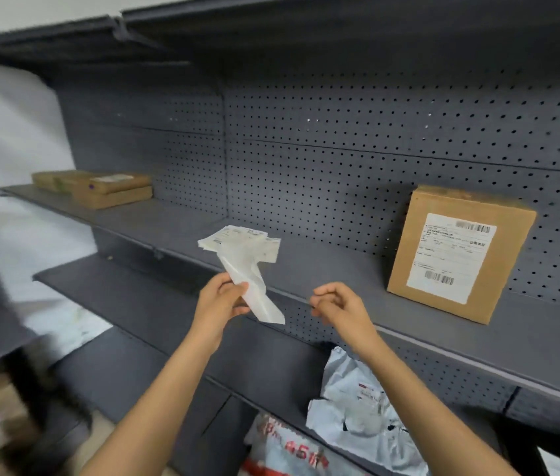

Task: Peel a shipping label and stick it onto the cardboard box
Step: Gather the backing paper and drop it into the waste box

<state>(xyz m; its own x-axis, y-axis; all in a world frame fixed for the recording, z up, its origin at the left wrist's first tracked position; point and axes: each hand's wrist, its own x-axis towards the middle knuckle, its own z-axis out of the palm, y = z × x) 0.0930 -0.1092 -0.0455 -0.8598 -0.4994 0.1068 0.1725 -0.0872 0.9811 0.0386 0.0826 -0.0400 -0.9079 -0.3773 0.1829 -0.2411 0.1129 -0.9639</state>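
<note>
My left hand (224, 297) grips a crumpled strip of white backing paper (254, 290) in front of the grey shelf. Behind that strip, a small stack of shipping labels (237, 242) lies on the shelf. My right hand (336, 304) hovers to the right with fingers curled and pinched together; nothing shows in it. A cardboard box (405, 269) leans against the pegboard at the right, and a white shipping label (451, 257) with barcodes is stuck on its front face.
The grey metal shelf (340, 266) has a perforated back panel (374, 149). Flat cardboard boxes (100, 188) are stacked at its far left. Grey plastic mailer bags (357, 407) lie on a lower shelf below my right arm. More cartons sit at the bottom left.
</note>
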